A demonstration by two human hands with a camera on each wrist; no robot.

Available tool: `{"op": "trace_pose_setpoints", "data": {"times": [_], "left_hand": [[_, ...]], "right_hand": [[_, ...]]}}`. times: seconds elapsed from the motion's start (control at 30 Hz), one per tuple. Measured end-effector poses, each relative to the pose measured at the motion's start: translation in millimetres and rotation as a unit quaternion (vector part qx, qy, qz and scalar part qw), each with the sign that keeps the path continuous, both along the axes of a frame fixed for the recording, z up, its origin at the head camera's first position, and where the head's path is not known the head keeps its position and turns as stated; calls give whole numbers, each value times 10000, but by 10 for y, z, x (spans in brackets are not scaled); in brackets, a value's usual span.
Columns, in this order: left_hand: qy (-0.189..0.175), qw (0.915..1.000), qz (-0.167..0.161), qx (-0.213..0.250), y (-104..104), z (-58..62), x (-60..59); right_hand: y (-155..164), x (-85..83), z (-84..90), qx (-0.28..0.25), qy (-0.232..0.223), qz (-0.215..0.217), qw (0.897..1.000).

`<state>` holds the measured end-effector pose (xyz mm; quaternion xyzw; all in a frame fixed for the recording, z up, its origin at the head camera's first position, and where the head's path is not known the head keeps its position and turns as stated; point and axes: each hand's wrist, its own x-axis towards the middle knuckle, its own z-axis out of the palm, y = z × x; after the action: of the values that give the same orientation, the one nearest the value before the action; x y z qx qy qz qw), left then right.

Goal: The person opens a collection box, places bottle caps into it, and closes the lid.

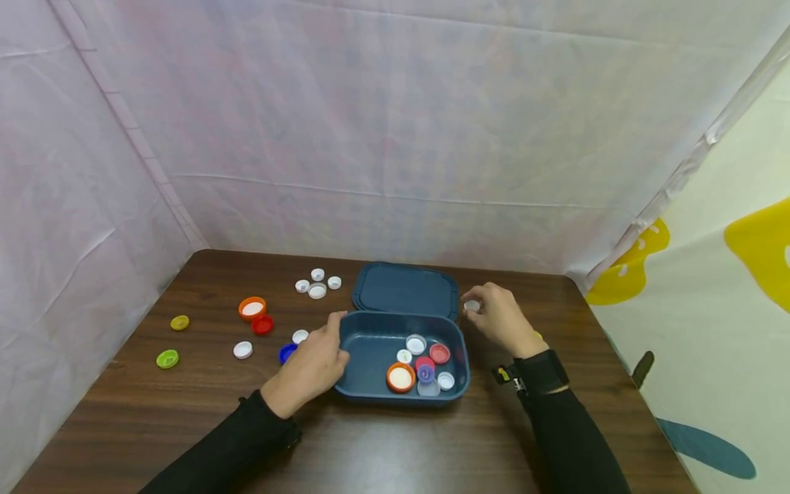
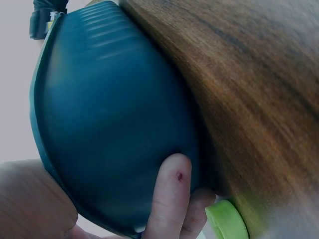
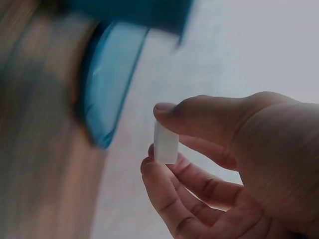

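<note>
A dark blue plastic box (image 1: 370,357) sits on the table with several bottle caps inside, mostly toward its right half. My left hand (image 1: 315,360) grips the box's left end; in the left wrist view the fingers (image 2: 172,191) lie against the outer wall and the thumb side is over the rim. Beyond the box's right end, my right hand (image 1: 500,319) pinches a white bottle cap (image 3: 166,143) between thumb and fingertips, held up in the air. Inside the box are an orange-rimmed cap (image 1: 401,378), a purple cap (image 1: 426,373) and a red cap (image 1: 439,353).
Behind the box lies its dark blue lid (image 1: 407,289). Left of it several caps are scattered, among them a blue cap (image 1: 286,353), another red cap (image 1: 262,324), a green cap (image 1: 167,359) and a yellow cap (image 1: 180,322). White sheeting (image 1: 382,137) rises behind the table.
</note>
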<state>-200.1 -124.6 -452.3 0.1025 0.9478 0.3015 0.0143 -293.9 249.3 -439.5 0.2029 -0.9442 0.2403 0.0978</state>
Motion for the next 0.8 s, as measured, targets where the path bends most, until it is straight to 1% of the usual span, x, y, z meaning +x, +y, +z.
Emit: {"op": "trace_pose_setpoints", "data": {"times": [0.1, 0.2, 0.37, 0.47, 0.57, 0.7, 0.8], "left_hand": [[6, 10000, 1, 19, -2, -3, 0], [-26, 10000, -2, 47, -2, -1, 1], [-62, 10000, 14, 47, 3, 6, 0], [-37, 10000, 41, 17, 8, 12, 0], [-46, 10000, 48, 18, 11, 14, 2], [-20, 10000, 54, 13, 10, 8, 2], [81, 9999, 61, -9, 9, 3, 3]], "right_hand": [[-156, 143, 129, -51, 37, 200, 9998], [-316, 283, 217, -40, 8, 412, 9991], [-563, 456, 270, 172, 47, 888, 9959], [-683, 525, 268, 301, 57, 1265, 9915], [-772, 576, 230, 391, -28, 1671, 9852], [-837, 629, 162, 428, -323, 2161, 9749], [-864, 662, 133, 385, -531, 2330, 9703]]}}
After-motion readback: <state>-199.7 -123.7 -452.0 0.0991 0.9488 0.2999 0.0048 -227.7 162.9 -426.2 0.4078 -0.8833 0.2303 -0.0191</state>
